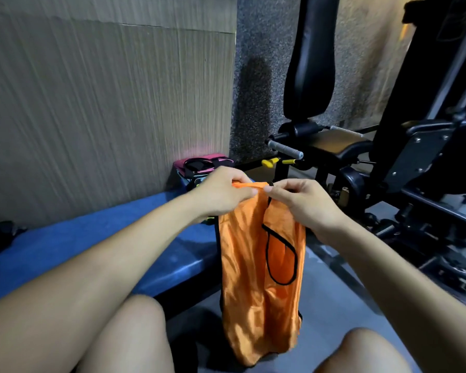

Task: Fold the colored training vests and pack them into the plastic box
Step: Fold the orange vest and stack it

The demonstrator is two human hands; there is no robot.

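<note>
Open floor (320,305) lies below the hands; blue bench (92,246) bounds the left, black exercise machine (404,168) crowds the right.

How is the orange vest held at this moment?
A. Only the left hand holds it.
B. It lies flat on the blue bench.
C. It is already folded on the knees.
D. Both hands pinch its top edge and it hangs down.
D: the left hand and the right hand both pinch the top of the orange vest, which hangs down between the knees.

Vest (256,265) hangs below 2 hands (bench (65,246) left).
</note>
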